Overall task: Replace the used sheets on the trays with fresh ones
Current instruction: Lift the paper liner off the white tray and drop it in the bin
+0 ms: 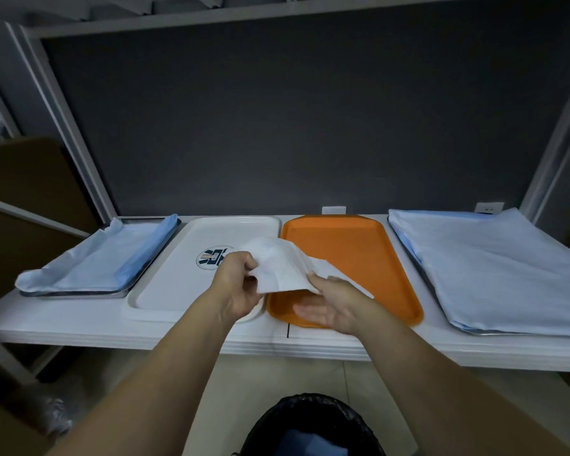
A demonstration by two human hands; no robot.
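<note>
Two bare forearms [162, 373] enter from the bottom edge and meet over the middle of the front edge of the desk [63, 330]. Below them, on the floor before the desk, stands a bin [277, 422] with a dark liner; something blue lies inside.

The left hand [236, 287] grips the left edge of a crumpled white sheet [277, 268], with the fingers curled and clamped on it against the thumb. The right hand [333, 304] holds the sheet's right edge, thumb on top, fingers straight and together underneath, palm turned up. The sheet hangs clear of the desk, above the near ends of the white tray [171, 291] and the orange tray [359, 251], which lie side by side at the desk's centre.

The white tray bears a round logo [211, 258], partly hidden by the left hand. At the desk's left end a steel tray [79, 293] carries a rumpled blue sheet [96, 258]. At the right end a stack [491, 268] of flat blue sheets covers a second steel tray [481, 331], of which only the near rim shows.
</note>
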